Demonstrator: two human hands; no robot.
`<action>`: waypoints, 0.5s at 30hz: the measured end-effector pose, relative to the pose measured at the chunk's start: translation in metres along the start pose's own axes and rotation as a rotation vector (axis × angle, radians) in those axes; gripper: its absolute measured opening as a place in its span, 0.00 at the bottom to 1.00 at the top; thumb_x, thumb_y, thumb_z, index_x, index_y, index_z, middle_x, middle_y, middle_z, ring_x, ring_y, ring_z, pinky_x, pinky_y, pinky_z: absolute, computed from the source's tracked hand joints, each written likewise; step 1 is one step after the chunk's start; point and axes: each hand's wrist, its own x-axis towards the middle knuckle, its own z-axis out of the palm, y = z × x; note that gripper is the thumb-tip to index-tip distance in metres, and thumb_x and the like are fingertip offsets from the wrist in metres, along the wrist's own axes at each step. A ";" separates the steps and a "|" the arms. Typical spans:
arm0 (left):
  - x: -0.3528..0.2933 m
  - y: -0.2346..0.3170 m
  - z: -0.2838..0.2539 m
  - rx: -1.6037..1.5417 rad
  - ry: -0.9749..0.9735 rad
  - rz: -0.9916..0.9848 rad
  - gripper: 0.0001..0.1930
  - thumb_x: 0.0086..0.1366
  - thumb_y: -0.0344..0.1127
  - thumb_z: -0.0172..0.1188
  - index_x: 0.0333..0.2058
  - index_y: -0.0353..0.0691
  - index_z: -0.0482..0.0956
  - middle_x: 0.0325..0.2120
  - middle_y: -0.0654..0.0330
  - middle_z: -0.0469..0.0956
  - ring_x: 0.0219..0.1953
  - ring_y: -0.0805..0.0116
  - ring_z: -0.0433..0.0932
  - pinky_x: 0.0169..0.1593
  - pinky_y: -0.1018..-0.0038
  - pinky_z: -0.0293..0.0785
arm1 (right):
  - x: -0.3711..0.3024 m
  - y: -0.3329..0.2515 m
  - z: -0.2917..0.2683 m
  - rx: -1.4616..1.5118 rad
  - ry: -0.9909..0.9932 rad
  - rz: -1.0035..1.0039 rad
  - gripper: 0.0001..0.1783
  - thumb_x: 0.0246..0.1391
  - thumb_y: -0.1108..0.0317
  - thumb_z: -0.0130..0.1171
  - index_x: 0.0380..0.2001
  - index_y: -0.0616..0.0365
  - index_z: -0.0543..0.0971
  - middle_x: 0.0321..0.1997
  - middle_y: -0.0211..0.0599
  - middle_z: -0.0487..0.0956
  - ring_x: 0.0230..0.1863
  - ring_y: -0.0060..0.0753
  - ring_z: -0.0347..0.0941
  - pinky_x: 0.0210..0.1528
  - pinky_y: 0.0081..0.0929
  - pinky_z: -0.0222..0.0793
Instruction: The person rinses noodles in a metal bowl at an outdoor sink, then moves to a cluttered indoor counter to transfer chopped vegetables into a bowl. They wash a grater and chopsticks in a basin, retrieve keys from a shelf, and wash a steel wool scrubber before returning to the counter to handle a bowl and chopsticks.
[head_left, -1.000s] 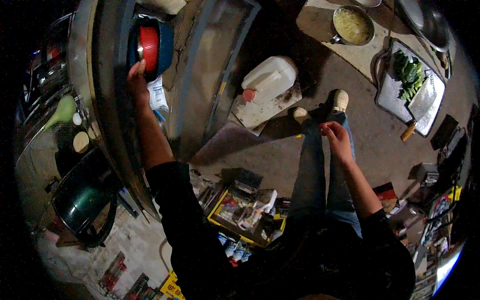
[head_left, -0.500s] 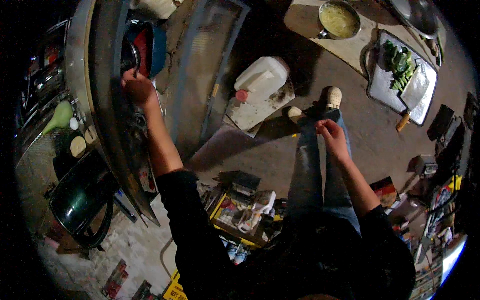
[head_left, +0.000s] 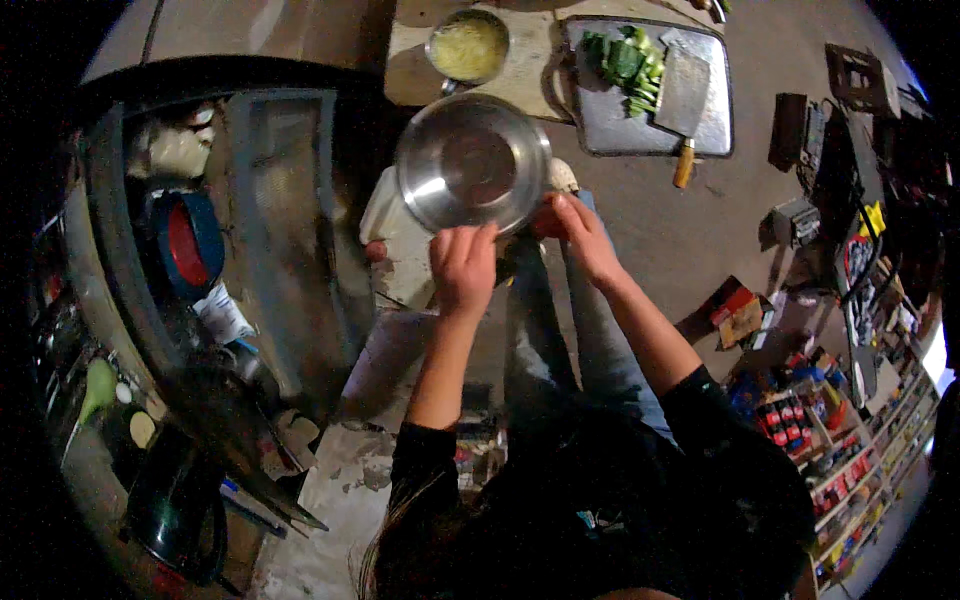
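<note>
A shiny round stainless steel bowl (head_left: 473, 165) is held up in front of me. My left hand (head_left: 464, 268) is closed on its near rim, fingers curled over the edge. At the bowl's right side, my right hand (head_left: 584, 238) is closed on the rim as well, partly in shadow. Beyond the bowl, a metal pot (head_left: 468, 48) of pale yellow shreds stands on a wooden board. To its right lies a metal tray (head_left: 600, 135) with chopped green vegetables (head_left: 628, 65) and a cleaver (head_left: 684, 95), its wooden handle over the near edge.
On the left, an open cabinet (head_left: 285, 240) holds a blue-and-red container (head_left: 190, 245). A dark kettle-like vessel (head_left: 165, 510) and a green gourd-like vegetable (head_left: 98, 388) are on the surface beside it. The bowl partly covers a white jug (head_left: 378, 215). Shelves of goods (head_left: 850, 455) line the right.
My left hand has come out of the cabinet. The steel bowl is now in front of me, held by both hands. The view has turned left, toward the cabinet.
</note>
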 end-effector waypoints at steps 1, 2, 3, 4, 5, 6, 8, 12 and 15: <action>0.011 0.013 0.013 -0.060 -0.007 0.046 0.08 0.50 0.27 0.59 0.31 0.43 0.78 0.26 0.65 0.71 0.31 0.64 0.69 0.36 0.70 0.65 | 0.006 -0.007 -0.010 0.090 0.031 0.030 0.20 0.58 0.54 0.51 0.38 0.64 0.72 0.32 0.27 0.73 0.36 0.19 0.69 0.38 0.18 0.64; 0.019 0.028 0.022 -0.086 -0.011 0.073 0.07 0.51 0.27 0.59 0.31 0.43 0.77 0.24 0.65 0.71 0.30 0.65 0.69 0.34 0.71 0.65 | 0.015 -0.005 -0.025 -0.037 0.042 0.049 0.23 0.56 0.51 0.51 0.39 0.64 0.72 0.30 0.29 0.73 0.35 0.20 0.69 0.36 0.20 0.65; 0.024 0.039 0.037 -0.115 -0.026 0.066 0.07 0.50 0.27 0.59 0.30 0.43 0.77 0.24 0.65 0.69 0.30 0.65 0.69 0.33 0.71 0.65 | 0.022 -0.004 -0.041 -0.058 0.087 0.077 0.23 0.55 0.50 0.52 0.39 0.63 0.72 0.29 0.29 0.73 0.34 0.21 0.69 0.35 0.20 0.65; 0.029 0.047 0.050 -0.113 -0.040 0.089 0.08 0.50 0.27 0.59 0.31 0.43 0.77 0.24 0.65 0.69 0.30 0.66 0.68 0.33 0.71 0.65 | 0.029 -0.010 -0.049 -0.080 0.122 0.105 0.24 0.54 0.50 0.53 0.39 0.63 0.72 0.29 0.30 0.73 0.33 0.21 0.69 0.33 0.21 0.65; 0.035 0.054 0.060 -0.110 -0.053 0.109 0.08 0.49 0.27 0.59 0.31 0.43 0.77 0.24 0.66 0.69 0.30 0.66 0.68 0.33 0.70 0.65 | 0.034 -0.016 -0.056 -0.104 0.156 0.134 0.24 0.53 0.50 0.54 0.39 0.63 0.72 0.28 0.30 0.73 0.31 0.21 0.69 0.32 0.21 0.64; 0.036 0.059 0.067 -0.103 -0.181 0.096 0.12 0.48 0.27 0.60 0.35 0.43 0.76 0.29 0.64 0.70 0.34 0.65 0.69 0.36 0.70 0.66 | 0.038 -0.017 -0.067 -0.126 0.212 0.141 0.23 0.51 0.54 0.55 0.38 0.65 0.73 0.28 0.32 0.75 0.28 0.23 0.70 0.30 0.23 0.64; 0.060 0.064 0.078 -0.267 -0.262 0.099 0.15 0.48 0.28 0.60 0.38 0.43 0.76 0.34 0.63 0.71 0.38 0.62 0.69 0.41 0.69 0.66 | 0.063 0.007 -0.103 -0.218 0.270 0.126 0.21 0.50 0.56 0.55 0.36 0.66 0.74 0.28 0.34 0.75 0.27 0.25 0.70 0.30 0.24 0.65; 0.106 0.034 0.100 -0.418 0.007 -0.215 0.17 0.51 0.30 0.58 0.41 0.39 0.74 0.42 0.54 0.70 0.47 0.55 0.66 0.52 0.62 0.60 | 0.086 -0.003 -0.139 -0.294 0.305 0.113 0.17 0.47 0.59 0.57 0.30 0.66 0.77 0.24 0.35 0.77 0.27 0.26 0.72 0.31 0.27 0.66; 0.142 -0.043 0.139 0.015 0.204 -0.690 0.21 0.53 0.43 0.62 0.41 0.36 0.74 0.42 0.47 0.70 0.47 0.51 0.66 0.52 0.60 0.59 | 0.094 -0.028 -0.154 -0.406 0.244 0.125 0.18 0.46 0.58 0.59 0.30 0.66 0.78 0.24 0.36 0.78 0.27 0.28 0.73 0.31 0.28 0.67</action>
